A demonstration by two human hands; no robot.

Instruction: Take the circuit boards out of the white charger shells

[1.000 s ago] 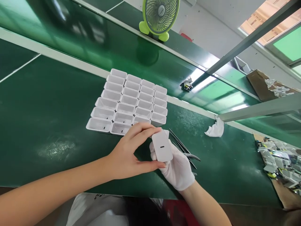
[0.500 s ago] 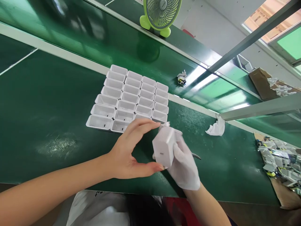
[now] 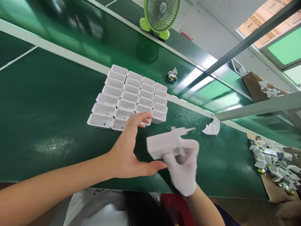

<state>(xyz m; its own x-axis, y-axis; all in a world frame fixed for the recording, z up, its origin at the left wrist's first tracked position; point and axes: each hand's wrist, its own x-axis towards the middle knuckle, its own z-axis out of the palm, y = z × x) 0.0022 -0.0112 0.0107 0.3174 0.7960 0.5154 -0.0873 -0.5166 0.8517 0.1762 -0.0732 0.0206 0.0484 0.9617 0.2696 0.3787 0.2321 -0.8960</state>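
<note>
A white plug-in charger (image 3: 162, 143), slightly blurred, is gripped in my right hand (image 3: 184, 166), which wears a white glove. Its body points left, and metal pins stick out near its top right. My left hand (image 3: 130, 150) is bare and open, the thumb and fingers spread wide in a C just left of the charger. The left thumb tip comes close to the charger's lower side; whether it touches I cannot tell. Beyond the left fingers, rows of open white charger housings (image 3: 112, 92) stand on the green table (image 3: 58, 103), some partly hidden by that hand.
A loose charger circuit board with plug (image 3: 172, 76) lies on the shelf behind. A crumpled white glove or cloth (image 3: 212, 126) rests by the metal post. Far right, many circuit assemblies (image 3: 274, 160) are heaped on cardboard. A green fan (image 3: 162, 14) stands at the back.
My right hand has turned the charger from end-on to sideways, so its pins show at the right. My left hand has opened wider and its fingers have moved off the charger.
</note>
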